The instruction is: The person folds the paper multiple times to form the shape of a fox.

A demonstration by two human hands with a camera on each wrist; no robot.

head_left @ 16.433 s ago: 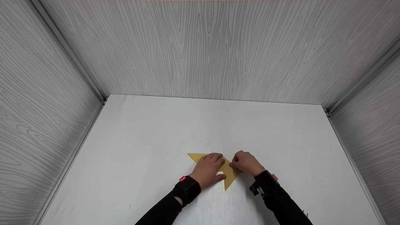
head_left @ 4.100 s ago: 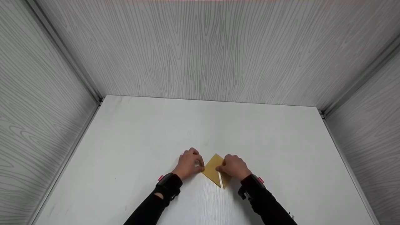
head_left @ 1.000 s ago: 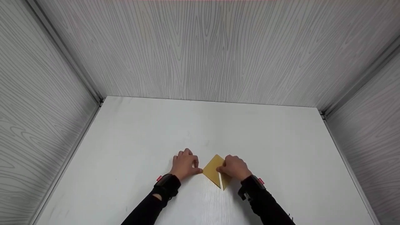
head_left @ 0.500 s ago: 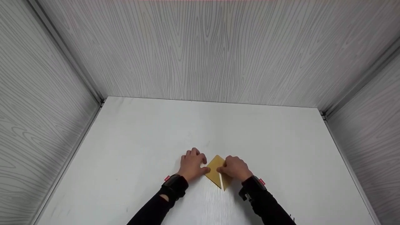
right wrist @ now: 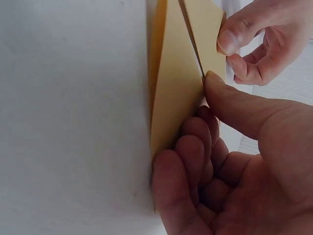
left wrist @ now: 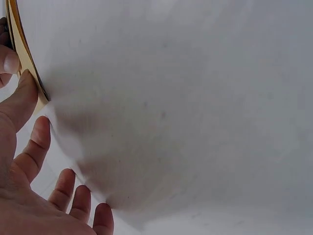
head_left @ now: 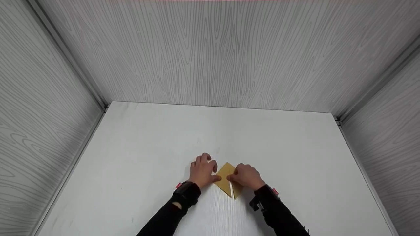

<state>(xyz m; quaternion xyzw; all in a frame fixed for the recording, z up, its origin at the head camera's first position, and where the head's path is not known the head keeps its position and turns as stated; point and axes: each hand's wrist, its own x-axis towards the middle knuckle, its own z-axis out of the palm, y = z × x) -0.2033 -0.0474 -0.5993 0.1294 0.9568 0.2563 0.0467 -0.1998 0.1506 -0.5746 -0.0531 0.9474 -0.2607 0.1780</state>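
Note:
A yellow sheet of folded paper (head_left: pixel 224 187) lies on the white table in the head view, diamond-shaped, with a narrow slit between two flaps at its near point. My left hand (head_left: pixel 202 170) is at its left corner, thumb pressing on the paper while the other fingers spread apart toward the table. From the right, my right hand (head_left: pixel 247 176) pinches the paper near the top of the slit, its fingers curled. Up close in the right wrist view, the folded paper (right wrist: pixel 178 83) stands out in layers beside my right hand's thumb. Its right corner is hidden under that hand.
The white table (head_left: pixel 147 141) stretches around the paper. Grey wood-grained panels close it in: a back panel (head_left: pixel 210 52), a left panel (head_left: pixel 39 124) and a right panel (head_left: pixel 387 137). Each wrist wears a black strap with a camera, below black sleeves.
Long before, the paper was a wider winged shape; now it is a diamond. Over the last second my left hand moved right, its thumb onto the paper. My right hand stays nearly still.

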